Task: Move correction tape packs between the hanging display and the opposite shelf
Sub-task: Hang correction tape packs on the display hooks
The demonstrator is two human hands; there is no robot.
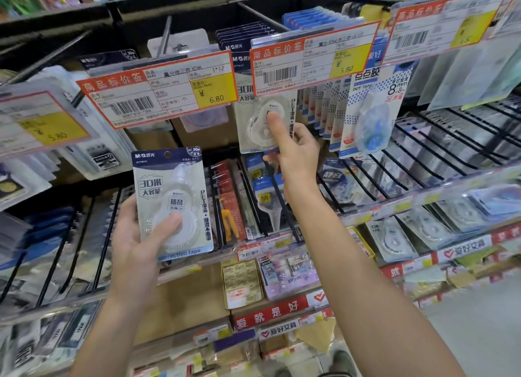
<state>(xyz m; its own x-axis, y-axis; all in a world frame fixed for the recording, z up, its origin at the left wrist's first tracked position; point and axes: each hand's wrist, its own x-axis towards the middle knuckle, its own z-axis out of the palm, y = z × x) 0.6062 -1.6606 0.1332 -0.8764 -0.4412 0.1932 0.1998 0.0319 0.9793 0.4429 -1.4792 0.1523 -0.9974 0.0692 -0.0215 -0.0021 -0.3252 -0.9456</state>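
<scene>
My left hand holds a white correction tape pack with a dark blue header, thumb across its clear blister, in front of the lower racks. My right hand is raised to the hanging display and pinches the front pack of the same kind on its hook, thumb on the blister and fingers behind the card. More such packs hang behind it on the hook. An orange price tag covers the top of the pinched pack.
Black peg hooks carry blister packs across the display, with a blue dot-glue pack to the right. Orange price tags stick out in front. Slanted wire racks of stationery fill the shelves below. The floor shows at lower right.
</scene>
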